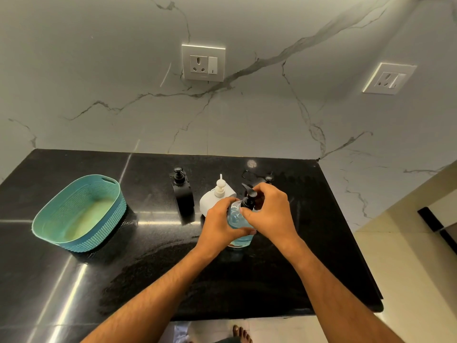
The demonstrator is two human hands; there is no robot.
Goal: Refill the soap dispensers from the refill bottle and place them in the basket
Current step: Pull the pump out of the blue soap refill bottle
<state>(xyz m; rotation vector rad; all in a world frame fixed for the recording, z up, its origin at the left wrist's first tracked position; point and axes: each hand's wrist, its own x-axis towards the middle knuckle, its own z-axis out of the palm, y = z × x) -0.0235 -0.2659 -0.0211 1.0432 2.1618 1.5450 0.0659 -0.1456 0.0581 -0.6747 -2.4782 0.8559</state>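
Bare toes [241, 333] show on the floor at the bottom edge, and above them two forearms reach forward over the black bench [148, 268] to a clear bottle of blue liquid [238, 227] standing upright just ahead of the person, slightly right of centre. Its long axis is vertical, and the black pump head [249, 198] sits at its top, between the two hands. Left hand [220, 224] wraps the body of the bottle from the left side, fingers curled round it and thumb across the front, steadying it. Right hand [270, 211] comes over from the right, fingers bent round the pump's collar in a narrow pinch; it looks set for twisting the pump, though whether loosening or tightening cannot be told. Both hands are equally close to the bottle. Just behind it stand a white dispenser [217, 196] and, further left, a black dispenser [182, 191], both upright with pumps on. A teal basket [79, 214] with nothing in it sits well apart on the left of the bench.
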